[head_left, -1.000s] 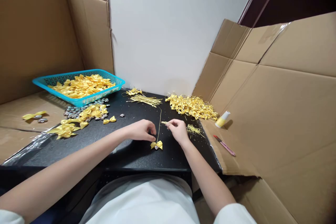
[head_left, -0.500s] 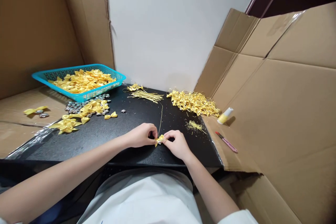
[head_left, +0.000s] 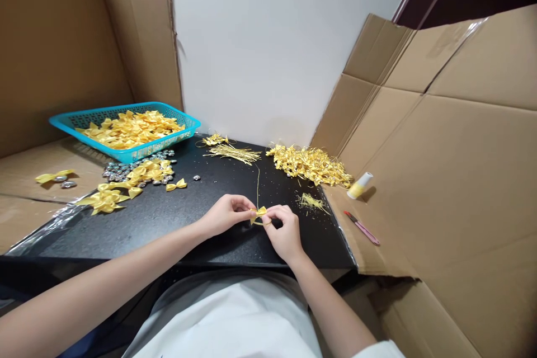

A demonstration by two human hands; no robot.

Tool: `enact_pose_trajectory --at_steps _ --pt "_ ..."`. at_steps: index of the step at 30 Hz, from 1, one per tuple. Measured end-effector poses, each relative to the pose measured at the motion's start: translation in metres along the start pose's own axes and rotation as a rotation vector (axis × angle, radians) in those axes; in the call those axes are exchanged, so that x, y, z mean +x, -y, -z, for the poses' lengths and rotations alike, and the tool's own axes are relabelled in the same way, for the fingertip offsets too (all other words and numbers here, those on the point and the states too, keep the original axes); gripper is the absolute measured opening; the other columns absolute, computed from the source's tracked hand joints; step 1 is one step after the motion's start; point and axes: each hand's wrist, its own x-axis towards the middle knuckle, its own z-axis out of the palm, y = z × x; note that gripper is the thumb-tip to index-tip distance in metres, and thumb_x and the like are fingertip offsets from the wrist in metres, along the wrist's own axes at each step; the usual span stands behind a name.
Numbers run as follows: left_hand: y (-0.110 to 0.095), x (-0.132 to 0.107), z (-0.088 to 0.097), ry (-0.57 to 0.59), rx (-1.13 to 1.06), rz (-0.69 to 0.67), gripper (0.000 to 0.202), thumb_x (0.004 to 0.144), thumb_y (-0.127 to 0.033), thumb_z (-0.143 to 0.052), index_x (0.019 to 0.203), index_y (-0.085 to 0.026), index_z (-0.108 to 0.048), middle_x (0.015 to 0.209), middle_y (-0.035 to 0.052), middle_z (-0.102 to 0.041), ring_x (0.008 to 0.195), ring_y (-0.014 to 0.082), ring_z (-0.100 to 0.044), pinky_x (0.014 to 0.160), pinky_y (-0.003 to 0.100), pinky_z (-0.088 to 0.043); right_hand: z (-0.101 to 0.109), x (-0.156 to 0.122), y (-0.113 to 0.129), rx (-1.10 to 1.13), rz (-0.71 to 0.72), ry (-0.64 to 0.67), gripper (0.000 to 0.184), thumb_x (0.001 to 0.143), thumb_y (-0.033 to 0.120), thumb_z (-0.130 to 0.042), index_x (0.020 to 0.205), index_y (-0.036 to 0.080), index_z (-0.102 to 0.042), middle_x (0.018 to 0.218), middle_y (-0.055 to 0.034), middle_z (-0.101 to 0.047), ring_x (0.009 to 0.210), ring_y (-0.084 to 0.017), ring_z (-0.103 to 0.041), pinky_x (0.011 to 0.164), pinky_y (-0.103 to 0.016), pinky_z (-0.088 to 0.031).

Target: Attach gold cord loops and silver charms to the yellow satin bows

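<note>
Near the front edge of the black table (head_left: 168,235), my left hand (head_left: 230,216) pinches a small yellow ribbon bow (head_left: 260,211) between thumb and fingertips. A thin yellow cord (head_left: 258,184) runs from the bow away toward the back. My right hand (head_left: 285,228) is closed at the bow's right side, its thumb and forefinger pinching a bent piece of the cord that loops below the bow. The fingertips hide part of the bow, so how the cord passes around it cannot be seen.
A blue basket (head_left: 126,156) of yellow bows stands at the back left, with silver beads (head_left: 117,172) and loose bows (head_left: 107,200) before it. Cut cords (head_left: 235,152) and finished-looking bows (head_left: 310,165) lie at the back. Right: cord scraps (head_left: 312,201), a spool (head_left: 359,185), a pink cutter (head_left: 363,228).
Both hands have lifted slightly away from my body with the bow. My right hand has turned, and a loop of cord now shows below the bow.
</note>
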Motion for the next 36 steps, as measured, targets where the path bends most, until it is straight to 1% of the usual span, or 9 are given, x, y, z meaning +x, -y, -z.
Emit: enact_pose_trajectory --at_steps 3,6,9,12,16,19,23,28,36 --pt "-0.001 -0.002 -0.002 -0.045 -0.032 -0.008 0.030 0.075 -0.044 -0.069 0.080 -0.014 -0.068 0.070 0.0050 -0.072 0.061 0.0150 -0.064 0.058 0.024 -0.049 0.002 0.000 0.003 -0.025 0.027 -0.040 0.016 0.077 0.012 -0.062 0.065 0.022 -0.065 0.087 -0.0045 -0.072 0.086 -0.022 -0.062 0.080 -0.037 -0.049" --pt "-0.005 -0.005 -0.004 -0.058 -0.021 -0.027 0.027 0.075 -0.041 -0.071 0.078 -0.014 -0.070 0.064 0.0019 -0.068 0.056 0.0121 -0.058 0.053 0.021 -0.043 0.002 0.000 0.004 -0.019 0.034 -0.058 0.015 0.076 0.012 -0.063 0.066 0.022 -0.066 0.101 -0.0064 -0.072 0.098 -0.024 -0.061 0.087 -0.039 -0.048" --pt "-0.008 -0.008 -0.005 -0.053 -0.018 -0.051 0.027 0.076 -0.041 -0.070 0.078 -0.014 -0.070 0.064 0.0009 -0.066 0.057 0.0109 -0.056 0.053 0.020 -0.042 0.001 0.001 0.004 0.019 -0.013 -0.013 0.015 0.077 0.013 -0.062 0.065 0.022 -0.066 0.090 -0.0060 -0.075 0.089 -0.022 -0.065 0.083 -0.037 -0.050" --pt "-0.009 -0.008 -0.006 -0.039 -0.065 -0.026 0.029 0.076 -0.042 -0.071 0.080 -0.014 -0.068 0.066 0.0012 -0.066 0.058 0.0113 -0.056 0.055 0.021 -0.044 -0.001 0.001 0.003 0.019 -0.037 -0.010 0.015 0.078 0.014 -0.060 0.065 0.021 -0.066 0.077 -0.0045 -0.073 0.078 -0.020 -0.065 0.075 -0.035 -0.050" --pt "-0.006 -0.006 -0.007 -0.036 -0.130 0.017 0.035 0.069 -0.040 -0.076 0.088 -0.013 -0.065 0.073 0.0025 -0.067 0.064 0.0130 -0.058 0.062 0.024 -0.047 -0.001 0.000 0.003 -0.015 -0.016 -0.035 0.017 0.079 0.015 -0.060 0.064 0.021 -0.065 0.076 -0.0036 -0.072 0.075 -0.020 -0.062 0.073 -0.033 -0.048" --pt "-0.004 -0.006 -0.008 -0.040 -0.055 0.038 0.035 0.065 -0.040 -0.078 0.083 -0.013 -0.064 0.067 -0.0003 -0.062 0.059 0.0110 -0.052 0.055 0.021 -0.041 -0.001 0.000 0.004 -0.036 0.000 -0.036 0.017 0.079 0.014 -0.061 0.064 0.021 -0.065 0.075 -0.0032 -0.072 0.075 -0.019 -0.061 0.072 -0.033 -0.046" --pt "-0.008 -0.007 -0.011 -0.043 0.010 0.012 0.033 0.070 -0.044 -0.074 0.073 -0.012 -0.064 0.059 -0.0029 -0.054 0.054 0.0094 -0.045 0.051 0.020 -0.034 -0.002 -0.001 0.005 -0.053 0.009 -0.041 0.017 0.079 0.015 -0.062 0.063 0.020 -0.064 0.073 -0.0025 -0.072 0.074 -0.019 -0.059 0.070 -0.032 -0.044" --pt "-0.007 -0.007 -0.012 -0.052 0.025 0.001 0.033 0.074 -0.044 -0.070 0.075 -0.011 -0.068 0.062 -0.0001 -0.059 0.057 0.0113 -0.048 0.054 0.022 -0.037 -0.002 -0.001 0.005 -0.088 0.023 -0.037 0.017 0.080 0.015 -0.062 0.063 0.020 -0.064 0.074 -0.0015 -0.072 0.075 -0.019 -0.058 0.071 -0.033 -0.042" --pt "0.000 -0.005 -0.012 -0.062 0.044 0.029 0.033 0.074 -0.044 -0.069 0.074 -0.011 -0.069 0.062 0.0012 -0.061 0.057 0.0121 -0.050 0.054 0.022 -0.037 -0.005 -0.002 0.004 -0.156 0.012 -0.022 0.016 0.080 0.014 -0.063 0.065 0.020 -0.063 0.076 0.0008 -0.072 0.077 -0.018 -0.056 0.076 -0.033 -0.037"
